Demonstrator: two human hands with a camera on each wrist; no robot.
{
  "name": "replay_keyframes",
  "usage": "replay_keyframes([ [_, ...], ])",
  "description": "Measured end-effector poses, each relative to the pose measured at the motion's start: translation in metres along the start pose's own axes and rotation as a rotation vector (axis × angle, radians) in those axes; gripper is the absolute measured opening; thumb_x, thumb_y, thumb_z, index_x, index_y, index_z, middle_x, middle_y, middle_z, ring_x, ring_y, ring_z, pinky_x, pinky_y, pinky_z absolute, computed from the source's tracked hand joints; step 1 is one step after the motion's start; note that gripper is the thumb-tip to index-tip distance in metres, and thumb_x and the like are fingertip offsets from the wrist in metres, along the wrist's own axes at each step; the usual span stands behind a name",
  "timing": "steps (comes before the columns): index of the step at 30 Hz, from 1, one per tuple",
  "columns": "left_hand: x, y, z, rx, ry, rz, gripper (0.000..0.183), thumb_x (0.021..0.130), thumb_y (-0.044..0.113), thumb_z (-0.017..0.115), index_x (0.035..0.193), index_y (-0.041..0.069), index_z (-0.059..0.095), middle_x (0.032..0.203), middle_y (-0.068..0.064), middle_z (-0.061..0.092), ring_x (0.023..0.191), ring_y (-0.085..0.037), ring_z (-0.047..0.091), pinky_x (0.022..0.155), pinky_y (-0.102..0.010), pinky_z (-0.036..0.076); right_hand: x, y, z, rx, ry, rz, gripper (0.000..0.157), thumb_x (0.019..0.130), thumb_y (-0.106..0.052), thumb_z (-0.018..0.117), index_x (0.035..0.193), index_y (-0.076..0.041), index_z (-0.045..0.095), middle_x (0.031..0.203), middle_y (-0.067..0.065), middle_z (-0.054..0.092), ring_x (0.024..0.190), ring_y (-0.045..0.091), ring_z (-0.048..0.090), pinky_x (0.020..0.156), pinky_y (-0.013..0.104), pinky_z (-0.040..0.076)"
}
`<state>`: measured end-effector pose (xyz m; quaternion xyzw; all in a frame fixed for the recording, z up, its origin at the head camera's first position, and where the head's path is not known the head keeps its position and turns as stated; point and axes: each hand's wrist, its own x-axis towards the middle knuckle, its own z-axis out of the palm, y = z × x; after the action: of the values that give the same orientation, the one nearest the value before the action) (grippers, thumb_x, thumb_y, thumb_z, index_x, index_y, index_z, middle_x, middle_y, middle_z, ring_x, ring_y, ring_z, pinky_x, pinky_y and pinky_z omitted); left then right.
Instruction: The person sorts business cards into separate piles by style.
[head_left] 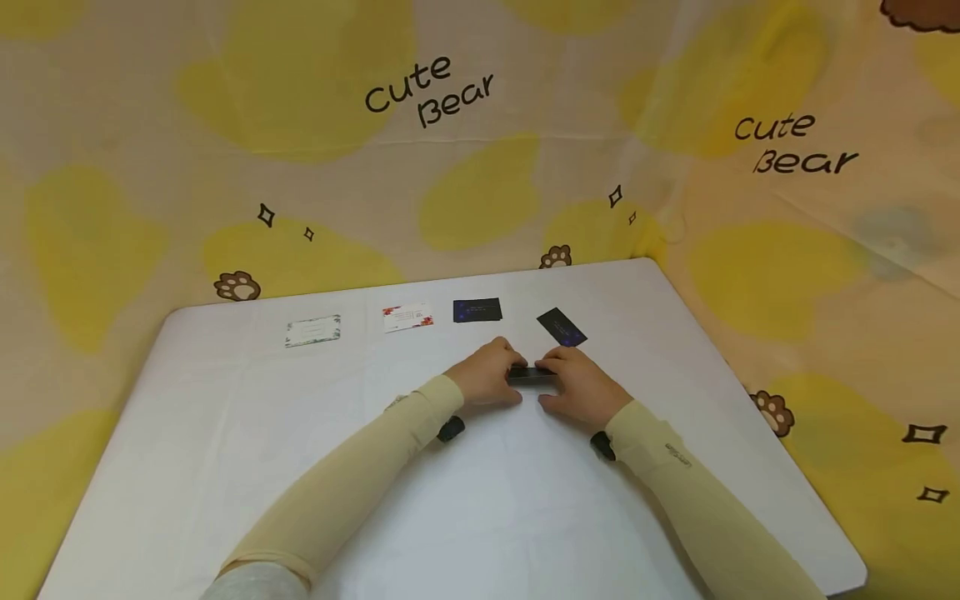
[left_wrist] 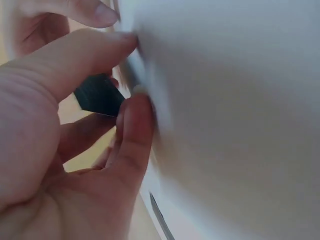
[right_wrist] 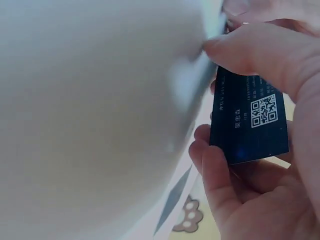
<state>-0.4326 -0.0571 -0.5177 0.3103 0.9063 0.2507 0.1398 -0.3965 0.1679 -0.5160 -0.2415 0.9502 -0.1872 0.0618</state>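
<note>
Above the white table, both hands hold a black business card [head_left: 532, 375] between them. The left hand [head_left: 483, 375] has its fingers curled at the card's left end, and the right hand [head_left: 587, 385] grips its right end. In the right wrist view the card [right_wrist: 250, 120] shows a white QR code and small print, with fingers behind it and at its lower edge. Only a dark piece of the card [left_wrist: 100, 95] shows between the fingers in the left wrist view. Whether more cards lie behind it, I cannot tell.
Beyond the hands lie a tilted black card [head_left: 562, 327], a small black card stack [head_left: 477, 310], a white card with red flowers [head_left: 408, 317] and a white card with a leafy border [head_left: 312, 331]. A patterned cloth [head_left: 465, 192] hangs behind the table [head_left: 247, 450].
</note>
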Motion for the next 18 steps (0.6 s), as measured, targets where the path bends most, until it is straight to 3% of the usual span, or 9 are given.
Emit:
replay_keyframes([
  [4,-0.003,-0.016,-0.014,-0.080,0.048,-0.025,0.050,0.087,0.021,0.088,0.133,0.005,0.075,0.111,-0.007,0.066,0.097,-0.016,0.062,0.089,-0.030,0.054,0.020,-0.010,-0.007,-0.033,0.013,-0.014,0.053,0.098,-0.025,0.079,0.143,0.000,0.068,0.139,0.014,0.067,0.133,0.033,0.062,0.115,0.049,0.052],
  [10,-0.004,-0.046,-0.054,-0.260,0.156,-0.214,0.059,0.090,0.038,0.087,0.139,0.009,0.072,0.121,-0.006,0.075,0.108,-0.019,0.067,0.098,-0.037,0.056,0.082,-0.023,-0.013,-0.052,0.090,-0.078,0.056,0.106,-0.035,0.069,0.149,0.000,0.063,0.144,0.019,0.064,0.137,0.036,0.058,0.118,0.050,0.050],
  [14,0.002,-0.068,-0.074,-0.262,0.241,-0.287,0.053,0.095,0.036,0.081,0.140,0.009,0.071,0.129,-0.009,0.073,0.116,-0.024,0.067,0.103,-0.040,0.055,0.123,-0.025,-0.005,-0.034,0.098,-0.109,0.056,0.109,-0.034,0.065,0.151,0.002,0.060,0.147,0.018,0.061,0.138,0.035,0.056,0.119,0.047,0.049],
  [18,0.009,-0.087,-0.086,-0.208,0.261,-0.290,0.055,0.098,0.027,0.078,0.146,0.004,0.066,0.136,-0.015,0.068,0.123,-0.028,0.068,0.107,-0.041,0.056,0.152,-0.023,0.001,-0.020,0.053,-0.095,0.061,0.109,-0.036,0.063,0.158,-0.001,0.053,0.155,0.017,0.056,0.145,0.034,0.051,0.124,0.048,0.044],
])
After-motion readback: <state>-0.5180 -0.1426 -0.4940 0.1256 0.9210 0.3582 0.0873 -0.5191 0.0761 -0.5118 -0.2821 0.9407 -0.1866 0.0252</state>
